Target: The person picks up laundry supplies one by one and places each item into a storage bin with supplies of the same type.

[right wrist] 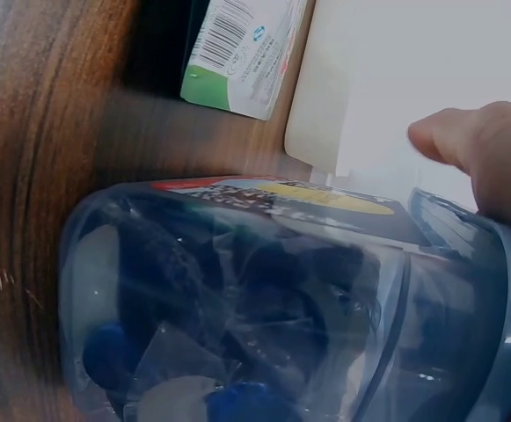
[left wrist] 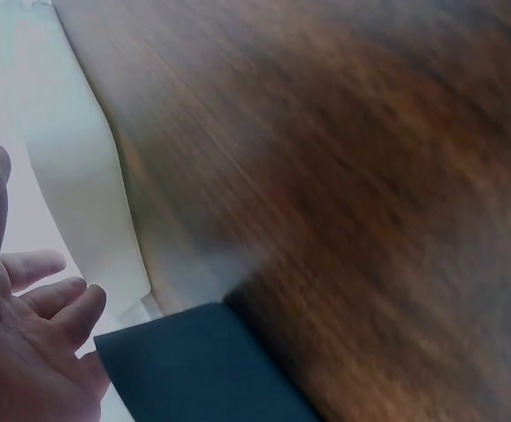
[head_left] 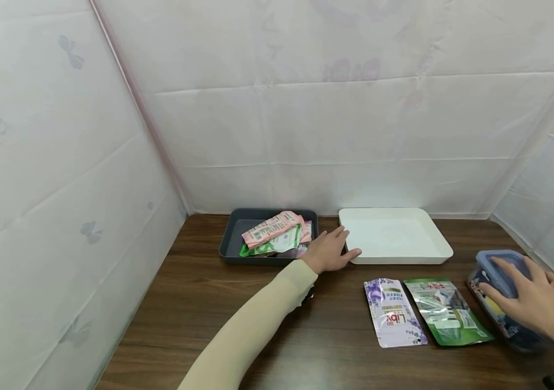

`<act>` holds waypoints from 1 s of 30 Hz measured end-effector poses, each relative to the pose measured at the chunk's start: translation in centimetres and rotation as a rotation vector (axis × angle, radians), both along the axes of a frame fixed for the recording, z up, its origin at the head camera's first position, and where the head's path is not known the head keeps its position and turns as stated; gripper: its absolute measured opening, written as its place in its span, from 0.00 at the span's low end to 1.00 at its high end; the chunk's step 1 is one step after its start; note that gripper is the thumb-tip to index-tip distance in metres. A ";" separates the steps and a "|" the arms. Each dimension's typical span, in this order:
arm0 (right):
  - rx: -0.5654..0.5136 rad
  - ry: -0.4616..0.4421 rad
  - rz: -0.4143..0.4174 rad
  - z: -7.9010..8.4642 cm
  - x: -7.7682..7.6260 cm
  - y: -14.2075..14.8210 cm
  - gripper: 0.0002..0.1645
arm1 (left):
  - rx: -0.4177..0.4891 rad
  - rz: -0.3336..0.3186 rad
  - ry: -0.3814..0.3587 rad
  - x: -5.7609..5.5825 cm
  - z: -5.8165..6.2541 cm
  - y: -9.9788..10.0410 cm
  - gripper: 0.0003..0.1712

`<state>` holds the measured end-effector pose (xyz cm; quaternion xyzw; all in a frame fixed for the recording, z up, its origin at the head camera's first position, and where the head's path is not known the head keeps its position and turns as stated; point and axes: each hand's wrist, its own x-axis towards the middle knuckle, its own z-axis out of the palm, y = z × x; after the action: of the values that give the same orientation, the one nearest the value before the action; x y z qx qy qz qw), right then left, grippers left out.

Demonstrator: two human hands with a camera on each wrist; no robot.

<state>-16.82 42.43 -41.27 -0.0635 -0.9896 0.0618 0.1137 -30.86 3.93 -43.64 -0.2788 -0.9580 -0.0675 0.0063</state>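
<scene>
My left hand [head_left: 327, 250] reaches in between the dark grey tray and the white tray [head_left: 396, 259], fingers extended, fingertips at the white tray's left rim. In the left wrist view the same hand [left wrist: 40, 334] shows nothing in its grasp. My right hand [head_left: 542, 300] is spread over a clear plastic tub [head_left: 494, 314] with a blue lid [head_left: 501, 265]. In the right wrist view, the tub [right wrist: 237, 299] holds blue and white pieces in clear wrapping, and the thumb [right wrist: 466, 136] stands out straight beside the lid.
Pink and green packets [head_left: 272, 230] lie piled in the dark grey tray [head_left: 233, 238]. A purple and white pouch [head_left: 394, 314] and a green pouch [head_left: 448, 311] lie flat left of the tub. Pale sheeting [head_left: 306, 135] walls the wooden table [head_left: 184, 303] at back and sides.
</scene>
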 end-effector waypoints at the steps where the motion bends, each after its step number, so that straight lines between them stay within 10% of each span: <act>1: -0.003 -0.021 -0.018 0.0 0.0 0.0 0.57 | 0.008 0.003 -0.011 -0.1 -0.1 0.1 0.43; 15: -0.017 -0.191 -0.134 0.4 -0.4 0.0 0.60 | 0.022 0.041 -0.027 -0.2 -0.2 0.4 0.48; 30: 0.039 -0.329 0.089 1.2 -0.8 2.5 0.63 | 0.055 0.041 -0.053 -0.5 -0.2 0.3 0.48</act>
<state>-17.65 44.89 -40.09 -0.0268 -0.9976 0.0365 -0.0516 -31.38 4.24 -43.82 -0.2569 -0.9611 -0.1011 -0.0097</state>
